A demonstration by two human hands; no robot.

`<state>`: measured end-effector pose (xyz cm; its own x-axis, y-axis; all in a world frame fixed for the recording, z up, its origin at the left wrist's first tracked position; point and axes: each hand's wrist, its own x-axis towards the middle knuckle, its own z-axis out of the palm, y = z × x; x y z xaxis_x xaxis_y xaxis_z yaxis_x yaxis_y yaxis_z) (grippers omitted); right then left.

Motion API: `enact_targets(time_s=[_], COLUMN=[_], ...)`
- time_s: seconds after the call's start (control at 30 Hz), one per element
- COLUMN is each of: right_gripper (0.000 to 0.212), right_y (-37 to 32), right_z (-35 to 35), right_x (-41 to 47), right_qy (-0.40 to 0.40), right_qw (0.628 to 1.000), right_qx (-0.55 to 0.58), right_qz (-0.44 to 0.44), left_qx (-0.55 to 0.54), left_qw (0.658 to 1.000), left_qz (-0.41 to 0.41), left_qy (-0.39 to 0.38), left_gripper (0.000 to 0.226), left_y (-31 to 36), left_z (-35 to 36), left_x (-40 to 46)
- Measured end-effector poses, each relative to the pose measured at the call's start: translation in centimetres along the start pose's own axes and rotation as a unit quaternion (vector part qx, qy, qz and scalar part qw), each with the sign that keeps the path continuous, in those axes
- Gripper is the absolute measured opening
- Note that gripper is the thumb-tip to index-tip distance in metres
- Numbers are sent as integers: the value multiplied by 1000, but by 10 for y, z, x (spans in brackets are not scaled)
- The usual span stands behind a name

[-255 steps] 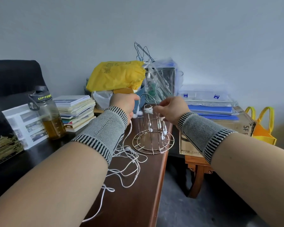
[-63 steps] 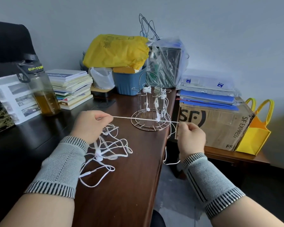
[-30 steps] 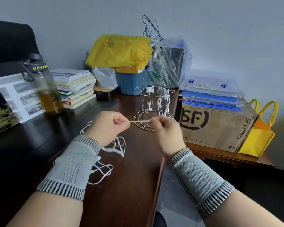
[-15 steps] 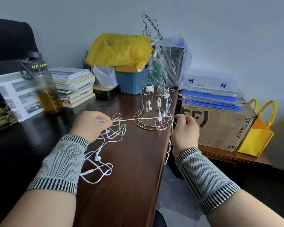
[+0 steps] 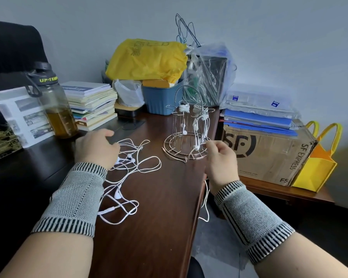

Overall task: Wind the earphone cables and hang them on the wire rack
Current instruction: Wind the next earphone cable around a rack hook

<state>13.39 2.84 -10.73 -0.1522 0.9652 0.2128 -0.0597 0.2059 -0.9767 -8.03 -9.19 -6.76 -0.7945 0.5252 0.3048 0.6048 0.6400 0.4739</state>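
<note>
Earphone cable (image 5: 206,194) hanging vertically below right hand (image 5: 221,159)

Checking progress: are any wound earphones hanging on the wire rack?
Yes, wound white earphones hang from the top of the wire rack, their earbuds dangling inside it.

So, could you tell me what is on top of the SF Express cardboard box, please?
On the cardboard box lies a stack of blue folders, with clear plastic document cases on top. The box's top face is covered, and its contents cannot be seen.
</note>
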Motion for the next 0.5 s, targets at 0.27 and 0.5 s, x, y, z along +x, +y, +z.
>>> enact_targets(time_s=[0.27,0.5], right_gripper=[28,21], right_y=[-17,-4], right_z=[12,-13], right_x=[-12,9], right_qy=[-143,85], right_qw=[987,996], right_qx=[13,13], right_qz=[-68,-24], left_qx=[-161,-286], left_qw=[906,945], left_qz=[267,128], left_qy=[-288,-97], left_gripper=[21,22], left_y=[66,37], left_z=[2,-7], left_x=[-50,-25])
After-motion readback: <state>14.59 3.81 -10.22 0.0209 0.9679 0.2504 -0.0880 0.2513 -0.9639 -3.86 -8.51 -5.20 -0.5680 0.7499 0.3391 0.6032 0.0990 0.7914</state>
